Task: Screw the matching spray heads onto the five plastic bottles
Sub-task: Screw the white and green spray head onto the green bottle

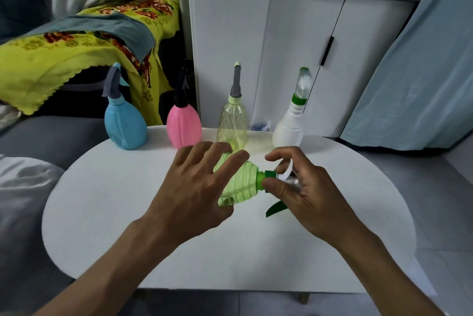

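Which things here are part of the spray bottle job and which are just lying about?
Job: green bottle, its spray head, blue bottle, pink bottle, yellow bottle, white bottle.
Lying about: yellow blanket, cupboard, sofa.

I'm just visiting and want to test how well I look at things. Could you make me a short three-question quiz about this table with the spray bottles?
1. True or false: four bottles stand upright in a row at the far edge of the table.
2. Which bottle do the hands hold? A) blue bottle B) pink bottle C) green bottle D) white bottle
3. Fill in: the right hand grips the spray head at the bottle's ____.

Key
1. True; each already carries a head, including the pale yellow bottle.
2. C; the left hand steadies it, lying tilted on its side.
3. Neck.
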A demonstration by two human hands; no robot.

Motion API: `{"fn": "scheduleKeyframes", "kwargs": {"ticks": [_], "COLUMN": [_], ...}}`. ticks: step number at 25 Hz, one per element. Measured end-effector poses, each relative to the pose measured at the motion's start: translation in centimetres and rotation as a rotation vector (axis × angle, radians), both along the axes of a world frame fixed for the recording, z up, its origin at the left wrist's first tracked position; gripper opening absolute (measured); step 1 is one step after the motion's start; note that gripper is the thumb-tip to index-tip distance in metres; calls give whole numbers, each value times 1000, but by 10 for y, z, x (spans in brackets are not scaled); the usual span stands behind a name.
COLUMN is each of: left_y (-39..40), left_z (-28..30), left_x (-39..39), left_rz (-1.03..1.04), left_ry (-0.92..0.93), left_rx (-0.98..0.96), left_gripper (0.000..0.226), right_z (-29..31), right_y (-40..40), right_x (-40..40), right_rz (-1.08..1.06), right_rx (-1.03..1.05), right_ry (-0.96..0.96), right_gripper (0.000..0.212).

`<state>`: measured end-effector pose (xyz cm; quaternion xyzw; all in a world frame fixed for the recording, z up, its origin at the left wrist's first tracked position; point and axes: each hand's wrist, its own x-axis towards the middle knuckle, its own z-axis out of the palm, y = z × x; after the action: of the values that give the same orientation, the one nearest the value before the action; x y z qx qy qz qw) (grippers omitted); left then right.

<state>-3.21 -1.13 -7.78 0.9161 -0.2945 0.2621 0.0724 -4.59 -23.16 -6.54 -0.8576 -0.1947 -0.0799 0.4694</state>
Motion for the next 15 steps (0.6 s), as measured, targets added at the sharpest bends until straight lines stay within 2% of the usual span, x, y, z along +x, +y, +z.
{"fn": "scheduleKeyframes", "kwargs": {"ticks": [4,9,12,15], "left_y": [1,-1,-1,-2], "left_z": [2,2,4,3], "left_x": [0,-2,-1,-2], "left_rz": [14,-6,10,1], "left_ry": [4,-11,1,2], "left_rx": [11,48,30,38], "left_gripper": [83,81,81,80], "right_z": [-1,2,1,1], "right_y": [2,0,1,-2], "right_x": [-2,-1,-1,0], "right_rz": [55,11,47,20], "right_rx": [23,-97,-58,-92], "right_ry": [9,-34,14,6], "right_gripper": [42,33,49,40]}}
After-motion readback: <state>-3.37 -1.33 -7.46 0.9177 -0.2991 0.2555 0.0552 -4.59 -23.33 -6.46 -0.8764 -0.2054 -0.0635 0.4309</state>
